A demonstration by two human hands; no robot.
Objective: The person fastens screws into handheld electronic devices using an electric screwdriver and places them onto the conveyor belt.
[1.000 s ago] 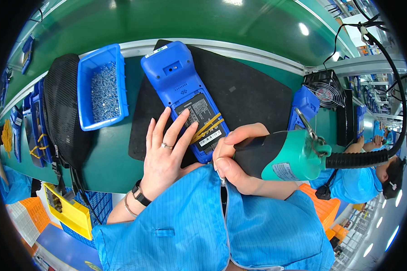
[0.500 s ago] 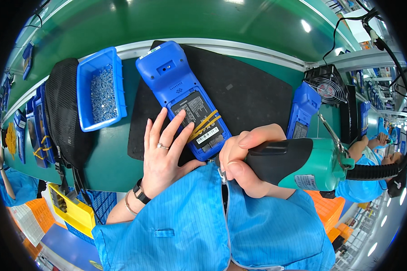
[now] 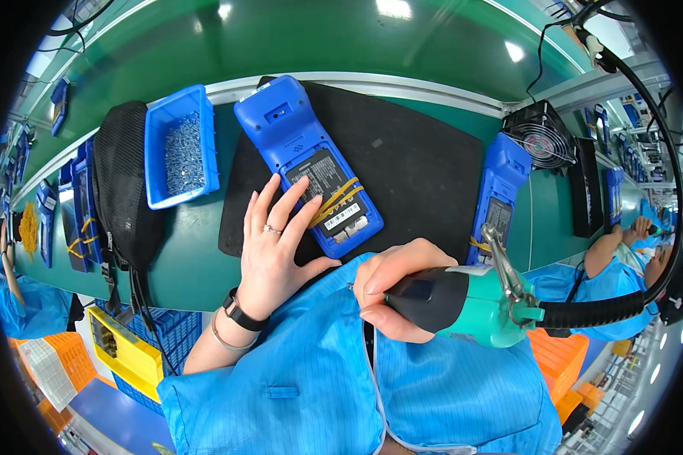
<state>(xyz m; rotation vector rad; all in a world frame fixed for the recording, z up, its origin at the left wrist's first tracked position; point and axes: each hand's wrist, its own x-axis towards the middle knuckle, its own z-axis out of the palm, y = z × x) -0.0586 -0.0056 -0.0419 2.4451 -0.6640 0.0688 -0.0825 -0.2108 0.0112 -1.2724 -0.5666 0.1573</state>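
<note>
A blue handheld terminal point(image 3: 278, 125) lies back side up and slanted on a black mat, a black labelled battery point(image 3: 320, 176) set in its back. Yellow rubber bands point(image 3: 337, 203) cross over the battery. My left hand point(image 3: 275, 239) rests on the terminal, its fingers spread over the left side and battery, the thumb by the lower end. In my right hand point(image 3: 397, 288) is a green and black electric screwdriver point(image 3: 478, 303), held nearly level in front of my blue smock, just below the terminal. Its tip is mostly hidden by my fingers.
A blue bin point(image 3: 153, 163) of small screws and a black bag point(image 3: 125, 182) stand left of the black mat point(image 3: 410, 174). On the right are a second blue terminal point(image 3: 501, 178), a fan point(image 3: 542, 140) and the screwdriver's black cable point(image 3: 596, 311). Co-workers sit at both sides.
My right hand has drawn the screwdriver down and away from the terminal's lower end, baring silvery parts there. My left hand stays on the terminal. The view has shifted slightly.
</note>
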